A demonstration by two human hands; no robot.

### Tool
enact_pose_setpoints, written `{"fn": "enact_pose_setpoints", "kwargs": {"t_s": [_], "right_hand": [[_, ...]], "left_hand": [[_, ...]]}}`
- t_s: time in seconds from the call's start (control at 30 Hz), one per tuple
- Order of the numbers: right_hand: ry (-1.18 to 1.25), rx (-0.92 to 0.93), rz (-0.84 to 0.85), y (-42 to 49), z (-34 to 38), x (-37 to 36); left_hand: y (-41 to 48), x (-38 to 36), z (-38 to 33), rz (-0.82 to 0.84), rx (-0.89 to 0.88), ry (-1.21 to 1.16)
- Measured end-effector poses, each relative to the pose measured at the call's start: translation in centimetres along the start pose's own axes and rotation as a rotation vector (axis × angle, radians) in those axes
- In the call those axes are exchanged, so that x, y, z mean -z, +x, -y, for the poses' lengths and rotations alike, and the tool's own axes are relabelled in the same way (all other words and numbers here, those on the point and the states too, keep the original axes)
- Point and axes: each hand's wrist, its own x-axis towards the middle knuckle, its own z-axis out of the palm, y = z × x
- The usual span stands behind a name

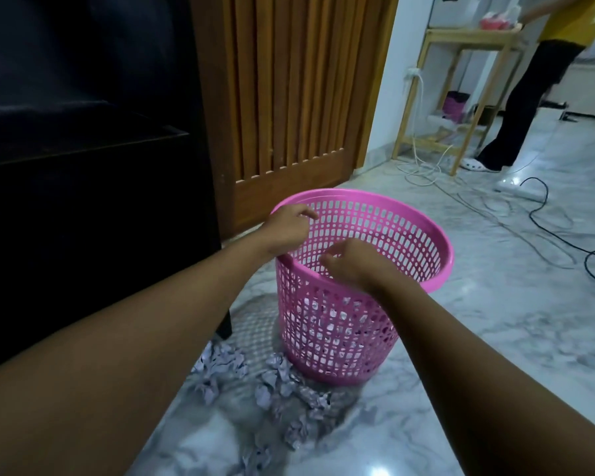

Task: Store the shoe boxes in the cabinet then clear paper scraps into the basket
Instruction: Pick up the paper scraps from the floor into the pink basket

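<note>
Basket [442,257] stands upright on the marble floor [495,338], mouth straight up and long axis vertical. It's right beside the pile of paper scraps [282,383], I'd guess to keep each trip short. Some scraps already show through its mesh. Left hand [289,228] rests on the rim, grip loosely curled with nothing visible in it, probably steadying. Right hand [354,266] hangs over the opening, fingers bunched and pointing down. Can't tell if that grip is pinching paper.
</note>
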Motion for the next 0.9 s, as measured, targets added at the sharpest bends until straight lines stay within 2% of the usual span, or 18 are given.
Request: {"fn": "enact_pose_setpoints", "kwargs": {"t_s": [0.13,0.2,0.37,0.43,0.53,0.63,0.7,0.77,0.83,0.9], "right_hand": [[-0.019,0.01,0.003,-0.7,0.6,-1.0],[-0.041,0.051,-0.013,-1.1,0.7,-1.4],[-0.105,0.17,-0.093,-2.0,2.3,-2.3],[-0.194,0.212,-0.205,-2.2,3.2,-3.5],[-0.311,0.342,-0.469,-2.8,4.5,-6.3],[-0.322,0.567,-0.576,-3.8,6.1,-9.5],[-0.279,0.639,-0.534,-4.2,6.2,-12.1],[-0.197,0.6,-0.419,-4.9,5.0,-15.1],[-0.13,0.47,-0.309,-6.2,2.7,-18.1],[-0.136,0.25,-0.179,-7.5,-0.1,-20.8]], "left_hand": [[0.5,-1.0,-1.4,-0.065,0.163,-0.438],[0.5,-0.6,-1.5,-0.128,0.099,-0.526],[-2.0,1.9,3.4,-0.318,-0.285,0.004],[-3.9,2.5,7.5,-0.391,-0.31,0.133],[-6.8,2.2,14.2,-0.476,-0.093,0.12],[-9.4,0.6,20.7,-0.444,0.167,0.114],[-11.0,-0.4,24.1,-0.319,0.247,0.208],[-12.4,-1.0,26.8,-0.176,0.328,0.332],[-13.2,-1.3,29.0,-0.025,0.44,0.439],[-13.6,-1.3,30.7,0.056,0.54,0.46]]}}
